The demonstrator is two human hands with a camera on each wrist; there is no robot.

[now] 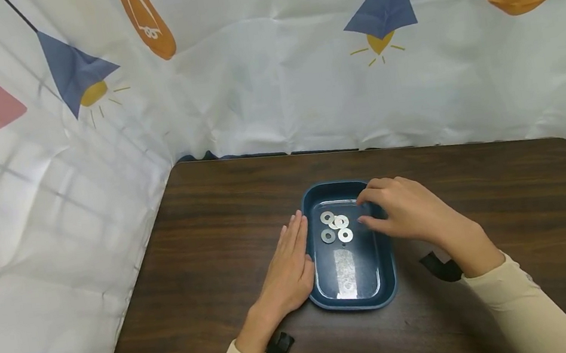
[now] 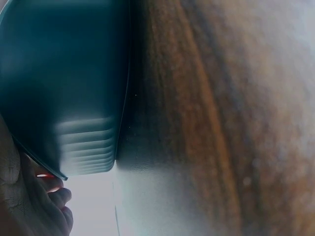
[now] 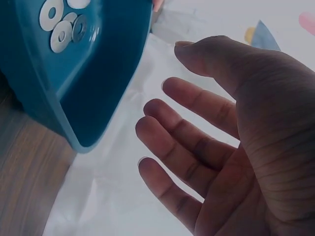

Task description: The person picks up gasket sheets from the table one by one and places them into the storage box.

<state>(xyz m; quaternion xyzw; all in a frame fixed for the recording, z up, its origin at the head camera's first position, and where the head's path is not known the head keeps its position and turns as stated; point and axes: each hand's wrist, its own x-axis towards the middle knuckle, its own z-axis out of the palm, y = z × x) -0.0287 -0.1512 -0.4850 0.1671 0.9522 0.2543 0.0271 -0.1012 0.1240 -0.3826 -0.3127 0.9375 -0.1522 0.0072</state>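
A dark blue rectangular tray (image 1: 358, 304) lies on the table, with several flat metal washers (image 1: 344, 235) grouped toward its far half. Along the tray's left wall, my left hand (image 1: 287, 272) rests with straight fingers against the rim. My right hand (image 1: 409, 210) hovers over the tray's right rim, its fingers loosely bent and the thumb apart from them. Nothing is between those fingers in the right wrist view, where the washers (image 3: 61, 37) lie inside the tray beyond the fingertips. In the left wrist view the tray's outer wall (image 2: 64, 73) fills the upper left, beside part of my left hand (image 2: 29, 196).
The brown wooden table (image 1: 222, 209) has rounded far corners. White curtains (image 1: 261, 95) printed with lamps and bulbs hang behind it and along its left side. A black strap (image 1: 441, 267) sits by the right wrist, another black strap (image 1: 279, 346) by the left.
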